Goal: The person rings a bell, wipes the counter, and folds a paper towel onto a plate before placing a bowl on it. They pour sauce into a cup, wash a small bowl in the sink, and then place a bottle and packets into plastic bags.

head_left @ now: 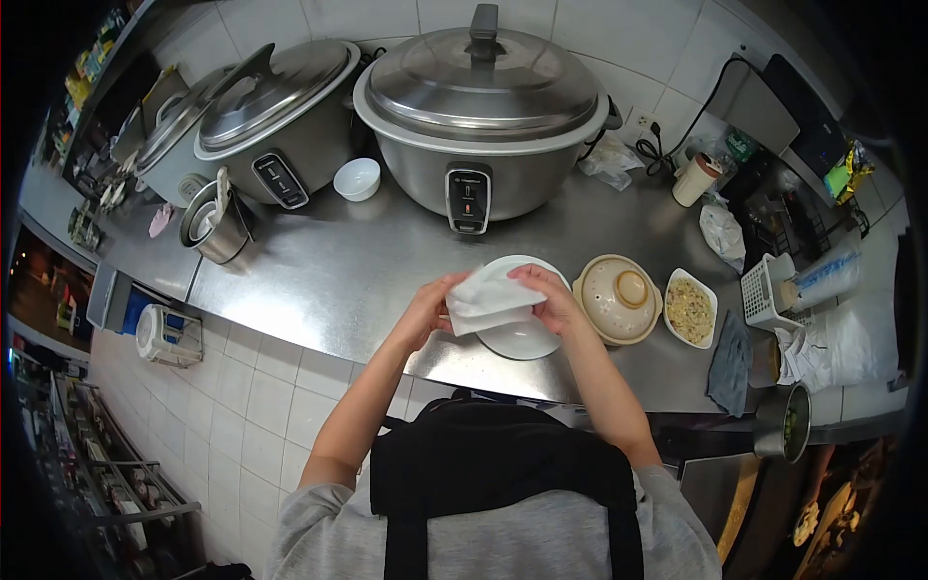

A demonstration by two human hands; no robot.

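A folded white napkin (488,302) is held between both hands, above a round white plate (522,340) on the steel counter. My left hand (425,311) grips the napkin's left edge, fingers closed on it. At the napkin's right side, my right hand (551,298) pinches it between thumb and fingers. Just right of the plate stands a lidded beige clay pot (617,311), and beside that a white bowl of fried rice (690,311).
Large rice cookers (483,106) line the back of the steel counter (319,266). A small white bowl (358,180) and a metal container (220,230) stand before them. At right are a grey cloth (730,365), a white basket (766,298) and a metal pot (785,425).
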